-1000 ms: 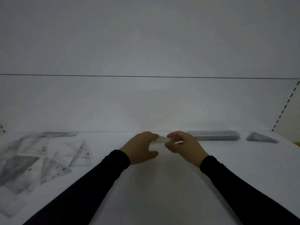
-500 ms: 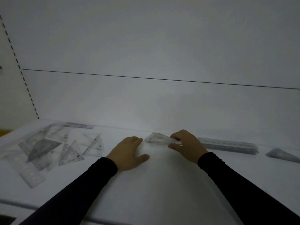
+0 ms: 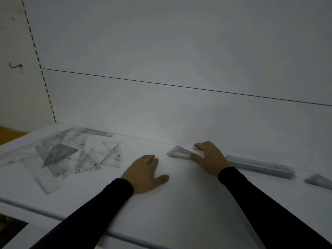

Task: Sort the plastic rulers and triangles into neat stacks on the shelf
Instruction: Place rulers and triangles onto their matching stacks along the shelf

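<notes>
A small stack of clear plastic triangles (image 3: 177, 152) lies on the white shelf (image 3: 179, 203) near the back wall. My right hand (image 3: 210, 158) grips its right end, thumb in front and fingers behind. My left hand (image 3: 145, 174) rests flat on the shelf just left of the stack, holding nothing. A loose heap of clear rulers and triangles (image 3: 59, 155) is spread over the shelf's left part. Right of my right hand lies a neat stack of rulers (image 3: 260, 166), and further right another stack of triangles (image 3: 318, 180).
The shelf's back panel rises right behind the stacks. A slotted upright (image 3: 38, 65) runs up at the left. The shelf's front edge (image 3: 53, 215) crosses the lower left, with a dark gap below it.
My left hand has let go of the triangles and come down flat on the shelf. My right hand has lowered the small triangle stack onto the shelf. The view has swung left.
</notes>
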The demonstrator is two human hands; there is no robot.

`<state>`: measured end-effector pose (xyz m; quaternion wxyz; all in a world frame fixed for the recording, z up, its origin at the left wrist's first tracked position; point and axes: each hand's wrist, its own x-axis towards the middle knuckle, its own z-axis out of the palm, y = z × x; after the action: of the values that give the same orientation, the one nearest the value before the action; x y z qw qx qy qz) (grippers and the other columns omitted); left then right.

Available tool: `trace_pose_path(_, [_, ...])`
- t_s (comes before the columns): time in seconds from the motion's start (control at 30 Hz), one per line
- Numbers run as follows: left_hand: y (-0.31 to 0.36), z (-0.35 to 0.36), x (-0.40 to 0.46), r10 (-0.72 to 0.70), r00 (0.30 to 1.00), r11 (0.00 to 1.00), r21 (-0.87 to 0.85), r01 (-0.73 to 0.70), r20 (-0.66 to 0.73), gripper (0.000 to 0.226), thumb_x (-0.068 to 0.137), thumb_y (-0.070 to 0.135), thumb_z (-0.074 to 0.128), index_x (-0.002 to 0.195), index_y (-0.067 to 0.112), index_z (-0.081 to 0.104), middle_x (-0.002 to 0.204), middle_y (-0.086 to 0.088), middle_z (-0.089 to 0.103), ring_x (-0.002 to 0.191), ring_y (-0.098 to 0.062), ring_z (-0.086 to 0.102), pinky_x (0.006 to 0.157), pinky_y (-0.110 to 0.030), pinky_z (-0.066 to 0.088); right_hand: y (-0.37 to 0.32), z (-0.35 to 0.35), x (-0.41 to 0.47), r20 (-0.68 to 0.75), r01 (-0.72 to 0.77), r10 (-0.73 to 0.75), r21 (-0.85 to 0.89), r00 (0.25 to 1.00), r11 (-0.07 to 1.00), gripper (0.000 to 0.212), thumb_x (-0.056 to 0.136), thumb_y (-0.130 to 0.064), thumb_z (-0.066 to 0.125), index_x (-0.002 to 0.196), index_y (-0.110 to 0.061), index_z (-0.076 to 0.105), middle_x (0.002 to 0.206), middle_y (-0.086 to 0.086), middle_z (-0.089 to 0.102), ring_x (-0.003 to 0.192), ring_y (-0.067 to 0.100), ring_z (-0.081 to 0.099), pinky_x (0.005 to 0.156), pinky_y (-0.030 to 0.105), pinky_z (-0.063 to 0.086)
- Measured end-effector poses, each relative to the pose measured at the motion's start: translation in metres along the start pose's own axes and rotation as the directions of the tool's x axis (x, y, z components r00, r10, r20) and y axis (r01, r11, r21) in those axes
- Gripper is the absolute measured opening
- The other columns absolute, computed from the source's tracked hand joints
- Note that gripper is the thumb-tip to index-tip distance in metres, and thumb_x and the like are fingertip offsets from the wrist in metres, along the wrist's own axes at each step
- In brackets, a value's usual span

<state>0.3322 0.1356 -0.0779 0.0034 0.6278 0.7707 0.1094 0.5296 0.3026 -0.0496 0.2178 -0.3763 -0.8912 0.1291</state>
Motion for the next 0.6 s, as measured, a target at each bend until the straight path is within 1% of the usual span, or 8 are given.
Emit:
trace_pose_path(0.07, [0.002, -0.002, -0.001, 0.001, 1.000, 1.000, -0.006, -0.001, -0.003, 0.122, 0.056, 0.095, 0.008, 0.146, 0.014, 0.028, 0.156, -0.007, 0.021, 0.143, -0.019, 0.017, 0.117, -0.030, 0.014, -0.001, -0.004, -0.017, -0.057, 0.069, -0.070, -0.022, 0.996, 0.997, 0.050, 0.091, -0.045, 0.052, 0.128, -0.011, 0.053, 0.123, 0.006, 0.053, 0.115, 0.018, 0.049, 0.092, 0.020, 0.032])
trace_pose_path(0.13, [0.006, -0.005, -0.003, -0.002, 1.000, 1.000, -0.011, 0.002, 0.003, 0.112, 0.064, 0.091, 0.020, 0.145, 0.013, 0.030, 0.156, -0.007, 0.022, 0.143, -0.018, 0.018, 0.115, -0.028, 0.013, -0.001, -0.007, -0.035, -0.075, 0.142, -0.147, -0.069, 0.986, 0.987, 0.061, 0.088, -0.058, 0.041, 0.128, -0.013, 0.053, 0.124, 0.003, 0.053, 0.118, 0.017, 0.049, 0.094, 0.017, 0.031])
trace_pose_path(0.23, [0.010, -0.012, -0.007, 0.005, 1.000, 1.000, -0.019, -0.005, -0.012, 0.090, 0.078, 0.078, 0.035, 0.140, 0.012, 0.039, 0.152, -0.007, 0.029, 0.140, -0.019, 0.024, 0.113, -0.027, 0.018, -0.001, -0.006, -0.057, -0.058, 0.187, -0.196, -0.133, 0.979, 0.973, 0.063, 0.089, -0.058, 0.042, 0.135, -0.016, 0.046, 0.140, 0.002, 0.044, 0.131, 0.016, 0.039, 0.105, 0.020, 0.024])
trace_pose_path(0.27, [0.011, -0.015, -0.010, 0.009, 1.000, 1.000, -0.024, -0.010, -0.030, 0.086, 0.079, 0.075, 0.036, 0.138, 0.012, 0.042, 0.150, -0.006, 0.033, 0.139, -0.018, 0.026, 0.112, -0.026, 0.019, -0.001, -0.005, -0.061, -0.057, 0.197, -0.207, -0.146, 0.977, 0.969, 0.065, 0.089, -0.059, 0.042, 0.137, -0.016, 0.045, 0.143, 0.003, 0.042, 0.134, 0.016, 0.036, 0.108, 0.021, 0.022])
trace_pose_path(0.33, [0.011, -0.024, -0.017, 0.000, 0.997, 1.000, -0.028, -0.003, -0.074, 0.080, 0.082, 0.068, 0.038, 0.140, 0.013, 0.042, 0.149, -0.004, 0.036, 0.138, -0.016, 0.028, 0.113, -0.024, 0.019, -0.004, -0.003, -0.067, -0.055, 0.232, -0.243, -0.156, 0.968, 0.960, 0.073, 0.084, -0.067, 0.033, 0.136, -0.017, 0.046, 0.144, 0.004, 0.042, 0.135, 0.018, 0.037, 0.109, 0.023, 0.021])
trace_pose_path(0.43, [0.001, -0.041, -0.035, -0.017, 0.991, 1.000, -0.012, 0.016, -0.135, 0.086, 0.079, 0.073, 0.029, 0.142, 0.015, 0.039, 0.150, -0.002, 0.036, 0.139, -0.014, 0.027, 0.112, -0.021, 0.014, -0.013, 0.004, -0.067, -0.021, 0.284, -0.291, -0.165, 0.957, 0.945, 0.077, 0.081, -0.068, 0.027, 0.135, -0.017, 0.048, 0.143, 0.006, 0.044, 0.134, 0.021, 0.040, 0.108, 0.024, 0.020])
trace_pose_path(0.53, [-0.017, -0.060, -0.064, -0.065, 0.982, 0.998, 0.010, 0.067, -0.179, 0.084, 0.080, 0.071, 0.026, 0.143, 0.017, 0.039, 0.150, 0.000, 0.036, 0.140, -0.012, 0.026, 0.108, -0.016, 0.010, -0.028, 0.012, -0.065, -0.021, 0.345, -0.350, -0.126, 0.936, 0.930, 0.077, 0.084, -0.070, 0.026, 0.132, -0.016, 0.052, 0.140, 0.008, 0.049, 0.131, 0.023, 0.044, 0.110, 0.032, 0.029])
trace_pose_path(0.6, [-0.030, -0.072, -0.085, -0.095, 0.973, 0.994, 0.029, 0.103, -0.209, 0.082, 0.082, 0.071, 0.026, 0.142, 0.017, 0.041, 0.149, 0.001, 0.038, 0.138, -0.011, 0.028, 0.105, -0.014, 0.011, -0.043, 0.016, -0.062, -0.005, 0.380, -0.382, -0.101, 0.924, 0.920, 0.083, 0.083, -0.075, 0.020, 0.134, -0.017, 0.050, 0.142, 0.006, 0.047, 0.133, 0.021, 0.041, 0.111, 0.034, 0.031])
